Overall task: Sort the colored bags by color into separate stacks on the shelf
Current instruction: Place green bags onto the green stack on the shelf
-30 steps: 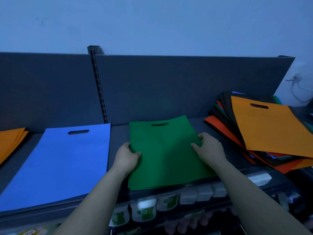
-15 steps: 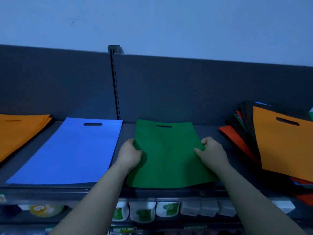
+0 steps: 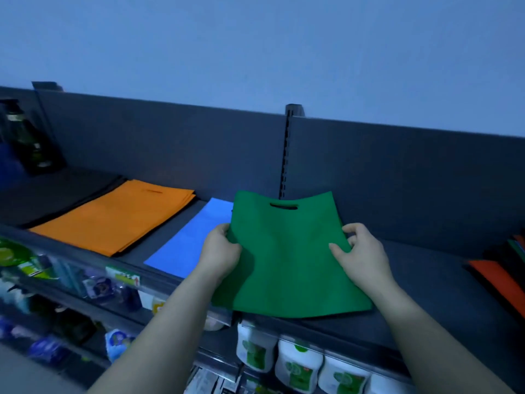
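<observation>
Head view: our left hand [image 3: 221, 254], right hand [image 3: 362, 254] gripped green bag [image 3: 289, 260] by side edges, fingers curled, above shelf [image 3: 426, 280] beside blue bag [image 3: 187, 248]. We judged limp fabric might sag, dragging blue bag askew.

Open shelf [image 3: 426, 280] lies right of the green bag [image 3: 289, 260], blue bag [image 3: 187, 248] left.

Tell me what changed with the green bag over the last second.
The green bag, flat on the shelf before, is now lifted and curling, moved left until it overlaps the blue bag in view. The left hand and right hand still grip its side edges. Blue bag and orange stack stayed flat.
</observation>
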`<act>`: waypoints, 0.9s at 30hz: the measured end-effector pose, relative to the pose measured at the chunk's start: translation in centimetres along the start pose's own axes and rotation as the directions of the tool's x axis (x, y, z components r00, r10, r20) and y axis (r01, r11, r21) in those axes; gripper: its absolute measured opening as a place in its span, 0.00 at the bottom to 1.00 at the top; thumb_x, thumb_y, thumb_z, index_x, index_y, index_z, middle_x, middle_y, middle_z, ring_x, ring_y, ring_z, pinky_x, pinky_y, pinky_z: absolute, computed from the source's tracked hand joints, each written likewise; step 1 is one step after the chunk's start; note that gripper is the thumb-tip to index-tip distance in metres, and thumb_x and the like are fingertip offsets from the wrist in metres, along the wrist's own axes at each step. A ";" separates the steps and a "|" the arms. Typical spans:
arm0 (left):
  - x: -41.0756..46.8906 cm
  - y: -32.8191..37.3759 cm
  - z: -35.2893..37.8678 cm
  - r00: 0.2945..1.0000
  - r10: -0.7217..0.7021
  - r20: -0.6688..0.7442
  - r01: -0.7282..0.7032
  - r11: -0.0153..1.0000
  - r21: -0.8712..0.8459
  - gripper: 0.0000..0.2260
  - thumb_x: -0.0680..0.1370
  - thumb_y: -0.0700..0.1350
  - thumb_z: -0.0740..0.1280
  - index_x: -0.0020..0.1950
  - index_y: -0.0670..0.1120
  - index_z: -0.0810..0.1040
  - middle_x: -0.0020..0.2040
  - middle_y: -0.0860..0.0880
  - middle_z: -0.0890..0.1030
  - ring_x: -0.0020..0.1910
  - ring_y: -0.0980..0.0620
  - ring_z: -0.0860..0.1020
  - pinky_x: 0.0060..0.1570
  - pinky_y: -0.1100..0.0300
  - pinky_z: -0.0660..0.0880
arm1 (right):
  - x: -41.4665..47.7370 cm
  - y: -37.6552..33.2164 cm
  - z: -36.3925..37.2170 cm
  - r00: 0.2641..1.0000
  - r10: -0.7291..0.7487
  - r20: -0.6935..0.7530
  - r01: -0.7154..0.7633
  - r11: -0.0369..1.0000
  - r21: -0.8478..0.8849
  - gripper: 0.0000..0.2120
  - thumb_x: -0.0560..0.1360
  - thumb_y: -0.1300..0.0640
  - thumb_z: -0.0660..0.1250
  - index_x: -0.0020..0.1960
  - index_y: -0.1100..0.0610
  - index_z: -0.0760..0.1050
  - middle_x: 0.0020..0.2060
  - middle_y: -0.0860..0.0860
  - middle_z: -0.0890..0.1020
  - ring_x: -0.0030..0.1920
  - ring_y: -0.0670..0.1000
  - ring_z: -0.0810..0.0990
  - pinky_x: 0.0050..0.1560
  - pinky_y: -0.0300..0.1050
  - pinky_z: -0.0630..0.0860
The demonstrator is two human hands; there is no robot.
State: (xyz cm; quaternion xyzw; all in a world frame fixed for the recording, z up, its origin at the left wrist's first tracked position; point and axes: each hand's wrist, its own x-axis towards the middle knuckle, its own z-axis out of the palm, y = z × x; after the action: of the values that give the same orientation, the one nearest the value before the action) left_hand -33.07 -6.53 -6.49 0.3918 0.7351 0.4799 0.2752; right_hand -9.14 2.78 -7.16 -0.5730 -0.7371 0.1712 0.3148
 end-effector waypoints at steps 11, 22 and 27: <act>0.6 1.0 3.1 0.993 0.021 0.119 -0.018 0.999 -0.028 0.17 0.77 0.33 0.61 0.64 0.45 0.74 0.52 0.49 0.80 0.46 0.48 0.79 0.39 0.59 0.77 | -0.2 3.2 -1.9 0.996 0.080 -0.045 -0.083 0.995 -0.064 0.20 0.73 0.47 0.69 0.62 0.51 0.69 0.42 0.45 0.78 0.48 0.51 0.78 0.46 0.48 0.76; 0.8 1.3 13.4 0.950 0.035 0.312 -0.068 0.993 0.095 0.20 0.77 0.33 0.61 0.68 0.44 0.71 0.51 0.50 0.77 0.41 0.54 0.77 0.33 0.62 0.73 | -3.1 10.9 -6.9 0.969 0.221 -0.110 -0.240 0.944 -0.224 0.22 0.74 0.48 0.69 0.63 0.57 0.71 0.37 0.46 0.72 0.43 0.51 0.75 0.49 0.43 0.69; 1.1 0.7 14.3 0.957 -0.012 0.290 -0.059 0.970 0.234 0.22 0.76 0.31 0.59 0.71 0.41 0.68 0.59 0.43 0.77 0.47 0.47 0.75 0.40 0.58 0.72 | -3.0 11.3 -6.7 0.962 0.270 -0.032 -0.267 0.912 -0.310 0.22 0.74 0.44 0.67 0.61 0.56 0.71 0.44 0.49 0.79 0.50 0.53 0.79 0.54 0.45 0.71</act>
State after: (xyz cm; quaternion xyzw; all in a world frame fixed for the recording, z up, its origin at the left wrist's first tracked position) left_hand -22.30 1.60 -11.41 0.4970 0.7349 0.3282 0.3242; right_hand 4.06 2.45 -9.93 -0.7102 -0.6710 0.0975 0.1896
